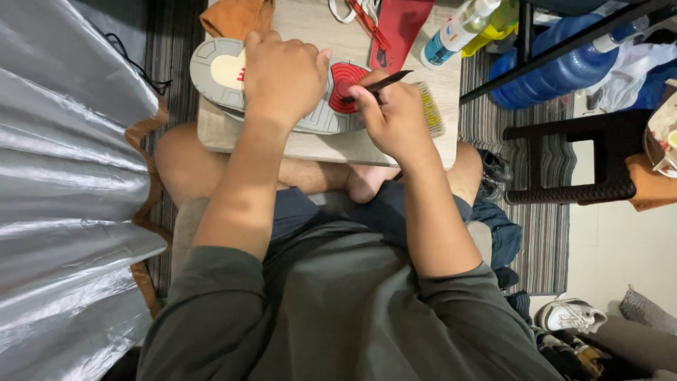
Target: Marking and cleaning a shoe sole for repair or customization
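Striped rug (546, 233) covers the floor on the right, and a silver sheet (63, 183) fills the left side; between them the person sits cross-legged with a wooden board (437, 92) across the knees. On the board lies a shoe (218, 70), sole up, its heel to the left and its grey tread running right to a red round patch (347, 79); the left hand (282, 74) lies flat over the middle of the sole, fingers curled over its far edge, pressing it down rather than gripping anything else. The right hand (395, 116) is clenched around a thin black tool (384, 83), held like a pen; its tip meets the red patch, and its other end points far and right. Under that hand, on the board's right edge, lies a brush (431, 109) with pale bristles. Farther off on the board are a red insole (398, 28), an orange cloth (236, 15) and a spray bottle (458, 29) lying on its side; beyond the board's right edge stand a big blue water jug (557, 70) and a dark stool (585, 159). Near the lower right corner sits a white sneaker (571, 315).
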